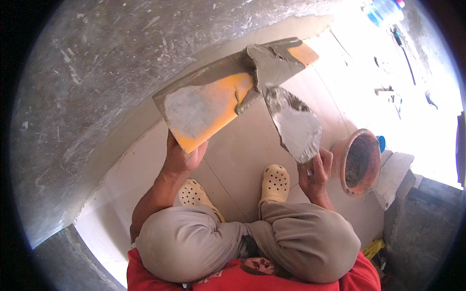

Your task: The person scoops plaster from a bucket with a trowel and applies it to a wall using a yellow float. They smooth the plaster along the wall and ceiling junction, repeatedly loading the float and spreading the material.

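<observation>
My left hand [186, 156] grips an orange plastering board [204, 111] from beneath, its face smeared grey and tilted along the rough grey wall [92, 68]. Wet grey mortar [272, 63] lies on the board's upper right part, with some hanging over its lower edge. My right hand [314, 172] is closed on a metal trowel [293, 126] coated with mortar, whose blade reaches up to the board beside that mortar. The trowel's handle is mostly hidden by my fingers.
Pale floor tiles [233, 155] lie under my sandalled feet. At right are a red-rimmed bucket [347, 165], a blue container [381, 143] and grey blocks [398, 174]. A clear blue water bottle [383, 12] and several small tools [400, 43] lie at the upper right.
</observation>
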Available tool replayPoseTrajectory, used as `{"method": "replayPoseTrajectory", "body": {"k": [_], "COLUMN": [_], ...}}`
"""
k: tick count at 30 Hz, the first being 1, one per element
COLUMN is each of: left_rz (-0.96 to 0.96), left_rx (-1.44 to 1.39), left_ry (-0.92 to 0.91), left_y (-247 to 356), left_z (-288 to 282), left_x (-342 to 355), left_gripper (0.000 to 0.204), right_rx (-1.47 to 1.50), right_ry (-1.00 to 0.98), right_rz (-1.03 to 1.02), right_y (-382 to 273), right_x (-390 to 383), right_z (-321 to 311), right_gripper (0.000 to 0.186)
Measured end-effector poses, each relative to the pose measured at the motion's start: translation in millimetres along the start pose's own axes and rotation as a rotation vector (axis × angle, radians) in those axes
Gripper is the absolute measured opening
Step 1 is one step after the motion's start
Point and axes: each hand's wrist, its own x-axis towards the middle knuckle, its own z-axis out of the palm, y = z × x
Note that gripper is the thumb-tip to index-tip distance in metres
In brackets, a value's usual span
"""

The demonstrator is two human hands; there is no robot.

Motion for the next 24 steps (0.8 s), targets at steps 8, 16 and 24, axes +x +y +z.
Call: {"method": "replayPoseTrajectory", "body": {"k": [8, 16, 24], "left_rz": [0.035, 0.016, 0.043], "left_rx": [0.101, 0.086, 0.143], "left_ry": [-0.001, -0.08, -0.065], "left_y": [0, -10, -11], "left_z": [-7, -2, -3], "left_x": [7, 0, -10], "left_gripper": [0.048, 0.047, 0.053], "right_rx": [0.036, 0.168, 0.204], "right_ry": [0.068, 0.228, 0.178], "right_rz": [-0.069, -0.084, 0.002], "right_y": [-1, -52, -54], "right_x": [20, 91, 66], "right_z": [-32, 43, 67], "right_gripper": [0.046, 0.055, 0.05]}}
